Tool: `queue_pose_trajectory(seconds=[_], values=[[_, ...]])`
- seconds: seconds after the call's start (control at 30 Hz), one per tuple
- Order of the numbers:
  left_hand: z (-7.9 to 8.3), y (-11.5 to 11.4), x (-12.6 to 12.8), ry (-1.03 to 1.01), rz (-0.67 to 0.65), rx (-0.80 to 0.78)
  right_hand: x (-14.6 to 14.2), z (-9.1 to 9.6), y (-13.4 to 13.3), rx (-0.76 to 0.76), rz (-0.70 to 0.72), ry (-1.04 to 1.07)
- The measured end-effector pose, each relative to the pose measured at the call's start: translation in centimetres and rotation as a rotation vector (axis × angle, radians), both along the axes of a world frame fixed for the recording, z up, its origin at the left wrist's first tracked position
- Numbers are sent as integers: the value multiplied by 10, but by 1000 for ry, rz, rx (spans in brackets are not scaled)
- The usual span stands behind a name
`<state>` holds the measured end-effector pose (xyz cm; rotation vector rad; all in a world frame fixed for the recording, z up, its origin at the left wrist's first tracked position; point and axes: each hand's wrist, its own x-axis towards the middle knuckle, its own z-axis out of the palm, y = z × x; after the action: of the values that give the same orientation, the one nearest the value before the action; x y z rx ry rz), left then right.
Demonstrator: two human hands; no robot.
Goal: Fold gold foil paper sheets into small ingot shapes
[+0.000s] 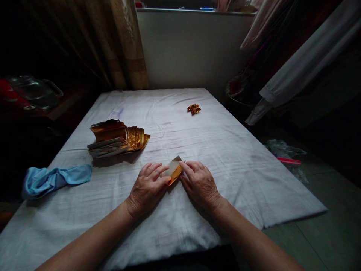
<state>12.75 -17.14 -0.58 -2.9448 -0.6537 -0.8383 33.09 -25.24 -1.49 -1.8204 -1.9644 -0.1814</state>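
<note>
A small sheet of gold foil paper (175,172), partly folded so that its pale back and a gold strip both show, is between my hands near the front of the table. My left hand (149,184) holds its left side, the thumb on the gold strip. At its right corner, my right hand (200,181) pinches the paper between thumb and fingers. Left of my hands stands a thick, fanned stack of gold foil paper (118,138). Farther back to the right lies a folded gold paper piece (194,109).
A white cloth (242,180) covers the table. A blue cloth (56,180) lies crumpled at the left edge. Beyond the table are a curtain (124,45) and hanging clothes (304,60). A glass jug (35,92) stands at left; clear plastic (284,148) lies on the floor at right.
</note>
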Motion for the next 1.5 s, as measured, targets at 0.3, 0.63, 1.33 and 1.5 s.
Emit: queue_pose_trajectory(seconds=[0.3,0.63,1.33,1.5], values=[[2,-2,-4,88,-83,-121,-1,2,-20,40,-18,46],[-7,1,-6,35,-61,-227,-9,11,-22,-77,214,113],[-6,6,-10,-10,-96,-318,-7,0,1,-117,113,230],[-3,4,-8,-27,-98,-276,-10,0,3,-167,68,230]])
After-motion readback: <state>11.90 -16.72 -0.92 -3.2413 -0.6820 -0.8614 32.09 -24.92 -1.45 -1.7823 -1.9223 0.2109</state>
